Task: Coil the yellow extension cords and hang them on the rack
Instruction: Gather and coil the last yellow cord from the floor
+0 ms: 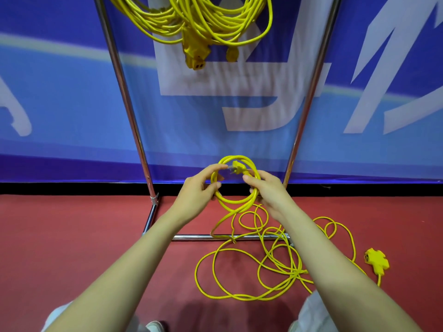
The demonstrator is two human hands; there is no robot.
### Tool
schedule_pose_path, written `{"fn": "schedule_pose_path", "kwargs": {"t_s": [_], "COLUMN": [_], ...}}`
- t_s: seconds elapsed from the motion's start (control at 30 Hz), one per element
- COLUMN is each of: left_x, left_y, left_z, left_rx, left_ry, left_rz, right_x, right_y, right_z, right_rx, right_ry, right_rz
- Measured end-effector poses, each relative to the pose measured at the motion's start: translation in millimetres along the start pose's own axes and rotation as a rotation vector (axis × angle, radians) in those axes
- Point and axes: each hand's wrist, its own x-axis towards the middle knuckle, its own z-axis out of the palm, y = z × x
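Yellow cord fills the middle of the head view: a small coil of a few turns is held upright between both hands, just in front of the lower edge of the blue banner. The left hand curls its fingers around the coil's left side, thumb and forefinger closing on the strands; the right hand grips the right side, its fingertips pinching near the plug, which lies across the top of the loop. From the coil's bottom the rest of the cord drops to the red floor at lower centre, sprawling in overlapping loops that cross the rack's chrome base bar and end at a multi-outlet socket block at the lower right. At the top centre, finished coils already hang between the rack's two slanted uprights. Most of this cord looks uncoiled yet. The likely trouble is in the floor pile: the loops lie over one another and over the base bar, so pulling slack could tighten a crossing into a knot or snag the cord on the bar. The loose plug could also slip and let the first turns spring apart.
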Motion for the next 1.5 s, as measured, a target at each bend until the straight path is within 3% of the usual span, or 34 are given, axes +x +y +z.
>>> {"fn": "schedule_pose_path", "kwargs": {"t_s": [0.3, 0.57, 0.7, 0.8, 0.87, 0.97, 1.03, 1.13, 1.23, 1.33, 1.43, 1.5], "left_x": [7.2, 10.7, 4.2, 2.0, 5.0, 13.6, 15.8, 15.1, 15.3, 16.3, 14.3, 12.5], "left_y": [-4.6, -5.0, 5.4, 9.3, 6.8, 0.6, -1.6, -4.3, -4.2, -4.4, -8.0, -17.5], "left_z": [5.0, -5.6, -3.2, 1.7, 0.0, -8.0, -12.5, -13.4, -7.8, -10.0, -12.8, -10.7], "left_rx": [-0.094, -0.134, -0.116, -0.112, -0.115, -0.278, -0.340, -0.253, -0.311, -0.412, -0.339, -0.253], "left_ry": [0.092, 0.094, 0.126, 0.132, 0.194, 0.281, 0.230, 0.071, -0.030, -0.073, -0.191, -0.125], "left_rz": [-0.156, -0.206, -0.076, -0.009, -0.053, -0.270, -0.337, -0.324, -0.469, -0.546, -0.494, -0.499], "right_x": [-4.5, -6.7, -8.0, -5.6, -2.3, -0.9, -1.7, -2.8, -4.4, -2.8, -0.2, 1.2], "right_y": [-9.4, -13.0, -9.5, -9.3, -10.3, -16.5, -17.3, -16.7, -20.3, -22.9, -21.4, -19.7], "right_z": [6.8, 11.6, 15.7, 17.1, 14.3, 4.8, 1.0, 2.9, 6.2, 5.0, 0.3, -0.5], "right_rx": [0.347, 0.411, 0.042, -0.036, -0.027, 0.138, 0.152, 0.221, 0.362, 0.507, 0.520, 0.526], "right_ry": [-0.181, -0.205, -0.028, 0.136, 0.237, 0.282, 0.243, 0.145, 0.108, 0.161, 0.222, 0.245], "right_rz": [0.100, -0.063, -0.253, -0.286, -0.286, -0.227, -0.206, -0.180, -0.145, -0.181, -0.315, -0.376]}}
